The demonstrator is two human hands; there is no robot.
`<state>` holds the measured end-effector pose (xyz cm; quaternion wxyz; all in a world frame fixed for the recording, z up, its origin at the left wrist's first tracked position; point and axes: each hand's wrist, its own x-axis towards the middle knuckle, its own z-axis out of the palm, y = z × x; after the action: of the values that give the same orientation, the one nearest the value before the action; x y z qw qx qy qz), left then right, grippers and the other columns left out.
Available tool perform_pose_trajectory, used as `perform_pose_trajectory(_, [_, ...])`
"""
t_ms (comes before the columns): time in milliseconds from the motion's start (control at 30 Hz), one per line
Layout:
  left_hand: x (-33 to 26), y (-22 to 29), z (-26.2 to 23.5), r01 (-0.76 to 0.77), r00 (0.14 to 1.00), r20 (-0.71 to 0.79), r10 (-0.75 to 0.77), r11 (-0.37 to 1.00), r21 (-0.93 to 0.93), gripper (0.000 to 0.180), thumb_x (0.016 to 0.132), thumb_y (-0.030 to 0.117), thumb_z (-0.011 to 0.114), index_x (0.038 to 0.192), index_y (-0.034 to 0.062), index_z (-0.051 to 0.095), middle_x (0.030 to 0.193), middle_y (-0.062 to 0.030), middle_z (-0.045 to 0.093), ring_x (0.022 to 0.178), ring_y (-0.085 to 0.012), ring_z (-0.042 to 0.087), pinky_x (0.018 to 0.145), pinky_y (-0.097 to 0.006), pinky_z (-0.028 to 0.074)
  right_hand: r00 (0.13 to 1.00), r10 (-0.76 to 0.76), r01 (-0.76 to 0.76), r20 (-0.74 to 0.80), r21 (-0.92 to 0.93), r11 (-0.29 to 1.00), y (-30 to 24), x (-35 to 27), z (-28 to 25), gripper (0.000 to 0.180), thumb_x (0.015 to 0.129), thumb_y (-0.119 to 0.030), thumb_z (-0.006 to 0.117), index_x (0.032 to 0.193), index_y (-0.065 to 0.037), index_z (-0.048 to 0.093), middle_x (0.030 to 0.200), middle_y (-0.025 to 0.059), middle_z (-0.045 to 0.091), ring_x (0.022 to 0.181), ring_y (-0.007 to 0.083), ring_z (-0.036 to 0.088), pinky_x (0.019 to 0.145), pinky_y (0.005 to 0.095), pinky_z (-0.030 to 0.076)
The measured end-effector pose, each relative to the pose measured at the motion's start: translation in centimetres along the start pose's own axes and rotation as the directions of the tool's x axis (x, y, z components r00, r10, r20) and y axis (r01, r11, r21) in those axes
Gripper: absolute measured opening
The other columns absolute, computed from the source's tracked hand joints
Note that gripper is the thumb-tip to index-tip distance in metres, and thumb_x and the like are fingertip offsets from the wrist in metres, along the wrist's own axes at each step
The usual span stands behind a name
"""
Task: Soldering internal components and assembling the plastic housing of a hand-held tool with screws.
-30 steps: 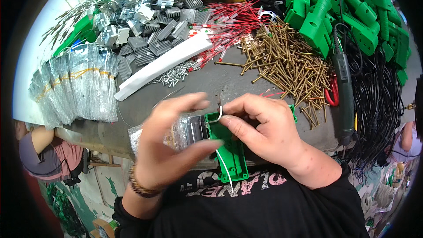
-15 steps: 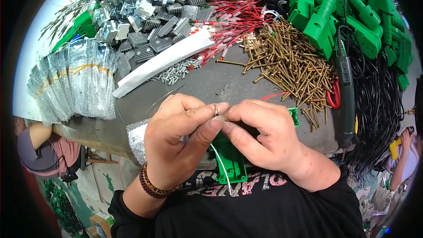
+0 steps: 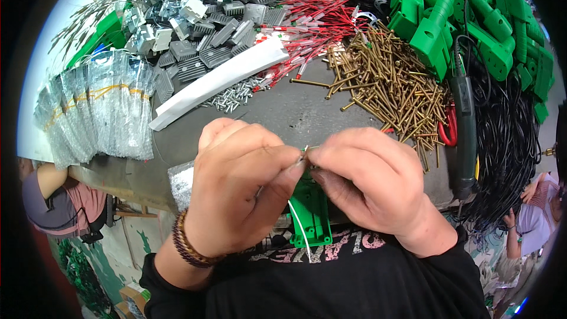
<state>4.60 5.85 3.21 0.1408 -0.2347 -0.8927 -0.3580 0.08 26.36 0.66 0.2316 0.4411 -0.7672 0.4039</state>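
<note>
My left hand (image 3: pixel 245 183) is closed in a pinch, with a thin white wire (image 3: pixel 300 224) trailing down from beneath its fingers. Fingertip to fingertip with it, my right hand (image 3: pixel 375 183) pinches a thin wire end (image 3: pixel 312 148). Whether this is the same wire is hidden by the fingers. Below both hands lies an open green plastic housing (image 3: pixel 310 215) with screw holes at its near corners. The white wire crosses over it toward my shirt. A bubble-wrap pouch (image 3: pixel 182 184) lies left of my left hand, partly covered by it.
Brass-coloured long screws (image 3: pixel 384 82) are heaped beyond my right hand, beside a soldering iron (image 3: pixel 465 124). Green housings (image 3: pixel 437 29) and black cables (image 3: pixel 502 136) fill the right. Finned grey heat sinks (image 3: pixel 198 59), a white paper strip (image 3: pixel 218 85), small screws (image 3: pixel 230 99) and bubble-wrap pouches (image 3: pixel 103 112) lie left.
My fingertips have shifted slightly right and nearer to me, and the right hand's fingers have curled in more. A thin wire end now shows between the fingertips. The green housing stays put.
</note>
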Motion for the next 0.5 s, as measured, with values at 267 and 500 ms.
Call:
perform_pose_trajectory(267, [0.2, 0.2, 0.4, -0.293, 0.950, 0.004, 0.313, 0.882, 0.370, 0.014, 0.074, 0.007, 0.075, 0.085, 0.0108, 0.069, 0.086, -0.0008, 0.063, 0.075, -0.0236, 0.058, 0.087, -0.044, 0.041, 0.977, -0.048, 0.064, 0.208, -0.070, 0.995, -0.3, 0.3, -1.5, 0.017, 0.076, -0.010, 0.069, 0.092, -0.006, 0.063, 0.087, 0.0078, 0.059, 0.067, 0.0241, 0.061, 0.054, 0.0351, 0.050])
perform_pose_trajectory(500, [2.5, 0.2, -1.9, -0.166, 0.932, 0.332, 0.144, 0.985, 0.039, 0.019, 0.066, 0.008, 0.082, 0.081, 0.0105, 0.071, 0.090, -0.0012, 0.072, 0.075, -0.0241, 0.061, 0.076, -0.038, 0.045, 0.954, 0.095, -0.134, 0.284, 0.119, 0.984, -1.0, 0.4, -2.2, 0.013, 0.083, -0.008, 0.070, 0.086, -0.005, 0.058, 0.076, 0.0092, 0.054, 0.062, 0.0295, 0.058, 0.052, 0.0396, 0.046])
